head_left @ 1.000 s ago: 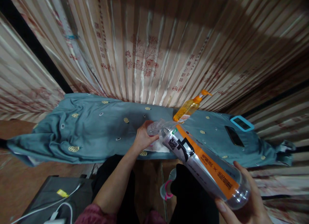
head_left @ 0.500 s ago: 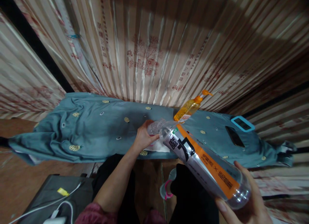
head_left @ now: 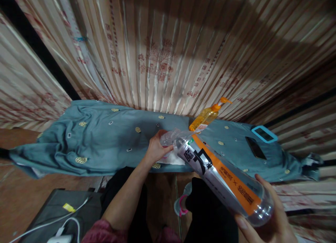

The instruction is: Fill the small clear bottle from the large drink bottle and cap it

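A large clear plastic bottle [head_left: 220,176] with an orange and silver label slants from lower right to the middle of the view. Its base rests in my right hand [head_left: 270,218], with the fingers and thumb around it. My left hand [head_left: 156,147] is closed on a smaller clear plastic container [head_left: 169,137], whose exact kind I cannot make out. The bottle's narrow end meets this container, and clear plastic overlaps there. I see no liquid in the bottle. Below the left hand lies something white [head_left: 173,158], partly hidden.
A cloth-covered narrow surface [head_left: 105,138] runs across in front of me. On it stand an orange pump bottle [head_left: 206,118], a dark phone [head_left: 255,148] and a blue-framed device [head_left: 264,134]. A grey case [head_left: 44,208] with white cables is at lower left. Curtains [head_left: 157,61] hang behind.
Almost nothing differs. Both hands keep their hold on the bottle and the clear container, with only a very slight shift of the view.
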`<action>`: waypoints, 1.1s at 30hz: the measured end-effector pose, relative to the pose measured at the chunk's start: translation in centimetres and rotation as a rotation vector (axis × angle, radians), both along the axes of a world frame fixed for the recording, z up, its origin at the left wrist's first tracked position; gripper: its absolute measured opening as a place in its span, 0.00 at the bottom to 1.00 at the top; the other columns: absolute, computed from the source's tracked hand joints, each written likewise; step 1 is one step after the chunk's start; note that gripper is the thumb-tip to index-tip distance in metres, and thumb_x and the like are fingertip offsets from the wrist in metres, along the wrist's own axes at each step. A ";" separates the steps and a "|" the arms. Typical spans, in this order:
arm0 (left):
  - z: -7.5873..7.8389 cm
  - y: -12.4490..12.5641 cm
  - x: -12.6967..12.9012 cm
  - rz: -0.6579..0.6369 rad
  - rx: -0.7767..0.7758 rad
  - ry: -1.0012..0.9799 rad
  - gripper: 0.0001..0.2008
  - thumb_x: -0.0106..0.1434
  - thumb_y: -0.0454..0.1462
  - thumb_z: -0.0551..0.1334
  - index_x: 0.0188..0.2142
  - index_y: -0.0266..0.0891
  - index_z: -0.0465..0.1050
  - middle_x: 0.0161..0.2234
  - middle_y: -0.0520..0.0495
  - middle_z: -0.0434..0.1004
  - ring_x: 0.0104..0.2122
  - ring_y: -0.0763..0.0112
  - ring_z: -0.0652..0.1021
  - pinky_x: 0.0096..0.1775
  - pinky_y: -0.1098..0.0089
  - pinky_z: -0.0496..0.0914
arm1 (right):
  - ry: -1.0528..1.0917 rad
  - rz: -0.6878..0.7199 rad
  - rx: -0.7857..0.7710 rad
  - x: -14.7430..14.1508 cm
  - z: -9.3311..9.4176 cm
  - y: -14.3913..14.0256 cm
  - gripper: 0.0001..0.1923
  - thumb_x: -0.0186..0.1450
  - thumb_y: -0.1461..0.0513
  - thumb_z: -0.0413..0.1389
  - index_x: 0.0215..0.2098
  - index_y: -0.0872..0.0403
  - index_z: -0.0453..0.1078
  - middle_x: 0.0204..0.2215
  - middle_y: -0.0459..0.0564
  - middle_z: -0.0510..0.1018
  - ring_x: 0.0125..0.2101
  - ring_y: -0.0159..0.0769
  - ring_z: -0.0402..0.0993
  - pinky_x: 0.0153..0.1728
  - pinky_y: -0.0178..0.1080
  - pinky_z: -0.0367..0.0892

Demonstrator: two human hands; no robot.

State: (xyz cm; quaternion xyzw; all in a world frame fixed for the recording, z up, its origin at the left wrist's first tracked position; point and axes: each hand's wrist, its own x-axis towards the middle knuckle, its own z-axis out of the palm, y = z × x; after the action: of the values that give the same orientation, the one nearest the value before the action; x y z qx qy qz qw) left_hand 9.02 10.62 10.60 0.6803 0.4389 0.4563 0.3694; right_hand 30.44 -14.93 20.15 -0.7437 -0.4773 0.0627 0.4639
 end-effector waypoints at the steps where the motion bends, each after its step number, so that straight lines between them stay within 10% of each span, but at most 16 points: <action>1: 0.0 0.0 0.0 -0.002 -0.003 0.003 0.25 0.51 0.39 0.77 0.48 0.40 0.76 0.45 0.44 0.87 0.46 0.53 0.87 0.51 0.55 0.81 | 0.002 0.001 -0.001 0.0 0.0 0.0 0.47 0.65 0.42 0.67 0.78 0.42 0.59 0.68 0.57 0.72 0.64 0.63 0.74 0.63 0.68 0.73; 7: 0.1 -0.1 0.0 0.008 -0.015 0.016 0.26 0.51 0.39 0.78 0.48 0.40 0.76 0.45 0.44 0.87 0.46 0.52 0.87 0.50 0.55 0.81 | 0.021 -0.003 0.023 0.0 0.2 0.1 0.46 0.63 0.41 0.68 0.76 0.37 0.62 0.66 0.55 0.74 0.62 0.62 0.74 0.60 0.67 0.76; 13: 0.1 -0.1 0.0 -0.001 -0.014 0.012 0.25 0.52 0.39 0.77 0.48 0.40 0.76 0.45 0.44 0.87 0.46 0.52 0.87 0.51 0.55 0.80 | 0.067 -0.029 0.038 -0.3 0.2 0.4 0.50 0.62 0.40 0.69 0.76 0.45 0.62 0.68 0.60 0.72 0.68 0.70 0.67 0.71 0.81 0.48; 33: -0.1 0.0 0.0 -0.004 0.003 0.008 0.26 0.52 0.41 0.77 0.49 0.39 0.76 0.46 0.44 0.87 0.47 0.52 0.87 0.52 0.56 0.80 | -0.017 0.010 0.053 0.2 0.3 0.4 0.50 0.63 0.40 0.68 0.77 0.45 0.61 0.68 0.60 0.73 0.67 0.67 0.70 0.71 0.75 0.57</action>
State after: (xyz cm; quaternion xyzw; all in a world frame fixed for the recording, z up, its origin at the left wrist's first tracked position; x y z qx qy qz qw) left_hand 8.99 10.66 10.50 0.6833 0.4386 0.4534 0.3676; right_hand 30.65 -14.49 20.43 -0.7291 -0.4866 0.0461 0.4792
